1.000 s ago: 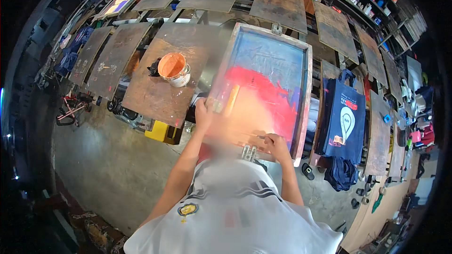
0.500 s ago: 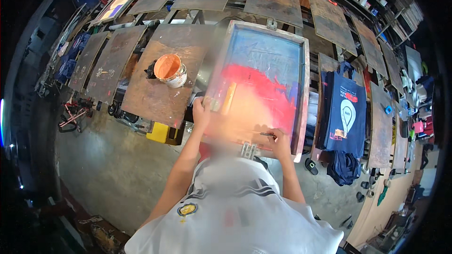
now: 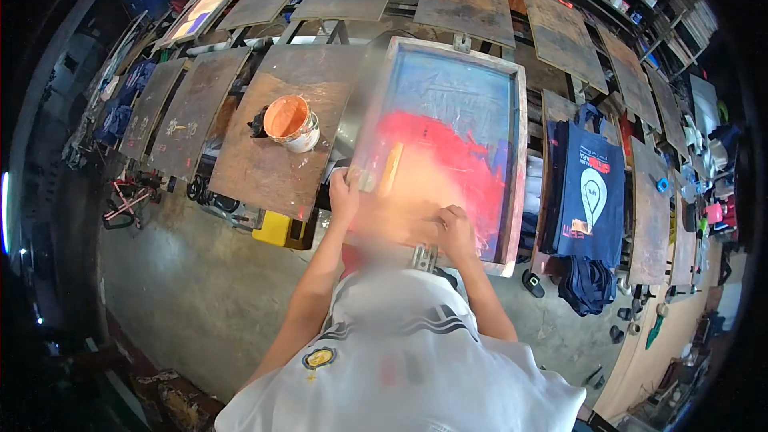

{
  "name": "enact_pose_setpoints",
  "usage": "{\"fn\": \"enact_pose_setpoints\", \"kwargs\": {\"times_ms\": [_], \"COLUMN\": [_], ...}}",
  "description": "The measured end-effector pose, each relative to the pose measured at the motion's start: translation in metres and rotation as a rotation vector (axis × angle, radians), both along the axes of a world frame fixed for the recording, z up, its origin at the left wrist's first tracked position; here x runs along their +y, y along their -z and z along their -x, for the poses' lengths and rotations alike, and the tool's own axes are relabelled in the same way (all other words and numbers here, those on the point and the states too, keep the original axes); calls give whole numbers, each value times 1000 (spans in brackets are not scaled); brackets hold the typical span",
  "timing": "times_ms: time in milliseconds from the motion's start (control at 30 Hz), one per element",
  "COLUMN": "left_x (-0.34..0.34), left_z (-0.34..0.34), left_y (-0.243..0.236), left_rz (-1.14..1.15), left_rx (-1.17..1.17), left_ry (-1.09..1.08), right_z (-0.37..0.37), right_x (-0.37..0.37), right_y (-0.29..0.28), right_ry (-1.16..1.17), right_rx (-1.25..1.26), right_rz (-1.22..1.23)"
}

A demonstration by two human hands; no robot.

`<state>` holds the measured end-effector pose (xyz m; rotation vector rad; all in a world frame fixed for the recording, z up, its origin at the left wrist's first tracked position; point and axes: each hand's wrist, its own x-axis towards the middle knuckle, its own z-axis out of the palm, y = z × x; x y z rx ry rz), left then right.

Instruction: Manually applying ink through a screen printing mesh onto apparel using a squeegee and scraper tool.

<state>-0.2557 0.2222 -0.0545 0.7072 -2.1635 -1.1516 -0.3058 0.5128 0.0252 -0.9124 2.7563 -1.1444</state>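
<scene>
In front of me lies a wooden-framed printing screen [image 3: 518,152]. Its mesh is blue at the far end, with red ink [image 3: 424,130] across the middle and pale orange toward me. A yellowish strip [image 3: 391,168] lies on the mesh at the left. My left hand [image 3: 344,196] is closed at the screen's left edge and seems to grip the frame, though blur covers this spot. My right hand [image 3: 456,234] is over the near right part of the mesh, fingers curled together; what they hold is hidden. A metal hinge clamp [image 3: 424,257] sits at the near edge.
A tub of orange ink [image 3: 290,122] stands on the brown board [image 3: 264,164] to the left. Navy tote bags [image 3: 588,192] lie on a board to the right. More boards [image 3: 464,2] line the far side. A yellow box [image 3: 280,229] sits below on the left.
My right hand has moved slightly left and away from me over the mesh, and the thin dark tool seen in it is now hidden. My left hand stays at the screen's edge.
</scene>
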Motion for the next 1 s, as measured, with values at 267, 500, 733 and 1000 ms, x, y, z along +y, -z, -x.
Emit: {"fn": "enact_pose_setpoints", "kwargs": {"times_ms": [267,500,733,1000], "left_x": [-1,-3,0,0], "left_z": [-1,0,-1,-1], "left_y": [-1,-1,-5,-5], "left_rz": [49,0,10,2], "left_rx": [-13,-8,-8,-45], "left_ry": [-19,2,-5,-15], "right_z": [6,6,-3,-1], "right_x": [41,48,14,7], "right_y": [10,12,0,8], "right_ry": [91,101,-30,-114], "right_rx": [-14,-19,-32,15], "right_rz": [-88,-130,-106,-144]}}
